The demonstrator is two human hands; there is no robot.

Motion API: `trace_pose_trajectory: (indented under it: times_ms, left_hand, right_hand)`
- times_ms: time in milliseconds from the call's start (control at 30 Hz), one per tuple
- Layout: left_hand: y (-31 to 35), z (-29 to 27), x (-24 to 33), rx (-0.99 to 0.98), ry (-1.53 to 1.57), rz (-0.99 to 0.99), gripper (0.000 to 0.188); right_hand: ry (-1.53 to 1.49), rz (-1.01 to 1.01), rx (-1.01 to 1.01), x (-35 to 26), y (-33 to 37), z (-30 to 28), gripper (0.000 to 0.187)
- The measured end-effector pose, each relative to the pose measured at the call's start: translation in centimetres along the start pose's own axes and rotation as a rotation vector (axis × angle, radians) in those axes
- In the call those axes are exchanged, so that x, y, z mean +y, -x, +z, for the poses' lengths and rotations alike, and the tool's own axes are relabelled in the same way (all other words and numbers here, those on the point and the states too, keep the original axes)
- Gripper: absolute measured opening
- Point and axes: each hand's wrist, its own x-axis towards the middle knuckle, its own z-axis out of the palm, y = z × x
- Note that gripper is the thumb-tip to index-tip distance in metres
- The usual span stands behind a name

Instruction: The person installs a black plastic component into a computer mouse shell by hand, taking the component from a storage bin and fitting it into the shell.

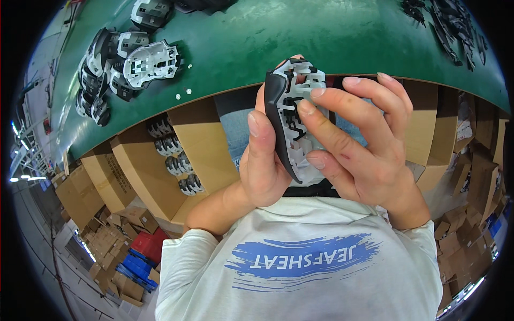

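A molded plastic shell (293, 122) is held up on its side in front of my chest. Its outer side is black and curved; its inner side is white with ribs, slots and black clips. My left hand (262, 168) is closed around the black side, with the thumb along it and the other fingers mostly hidden behind. From the other side, my right hand (369, 142) touches the ribbed inside with its index and middle fingertips, and its thumb lies near the lower white edge. The ring and little fingers stand away from the shell. Any small part under the fingertips is hidden.
Several similar shells (151, 63) are heaped on the green table (235, 48) at the left. Small white pieces (179, 97) lie near them. Thin black plastic parts (455, 29) are piled at the far right. Below the table edge, an open carton (144, 176) holds rows of shells.
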Motion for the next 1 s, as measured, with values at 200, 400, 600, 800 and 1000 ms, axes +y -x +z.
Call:
trace_pose_trajectory:
  times_ms: [200, 400, 600, 800, 1000]
  left_hand:
    - [-0.3, -0.1, -0.1, -0.026, -0.078, 0.092, 0.087]
    - [-0.9, -1.4, -0.1, -0.068, -0.316, 0.194, 0.093]
    - [-0.7, -1.2, -1.2, -0.053, -0.437, 0.305, 0.107]
    - [-1.4, -4.6, -4.0, -0.144, -0.425, 0.436, 0.108]
    - [0.8, -0.9, -2.2, 0.167, -0.417, 0.221, 0.108]
  right_hand:
    - [-0.18, -0.008, 0.126, 0.7, 0.6, 0.6, 0.044]
    - [-0.478, 0.093, 0.037, -0.8, 0.9, 0.1, 0.042]
    - [-0.474, 0.084, -0.038, -1.0, 0.5, -0.6, 0.048]
    - [-0.473, 0.11, -0.181, -1.7, -0.1, -1.4, 0.051]
    - [-0.497, 0.095, -0.184, -1.2, 0.2, -0.6, 0.044]
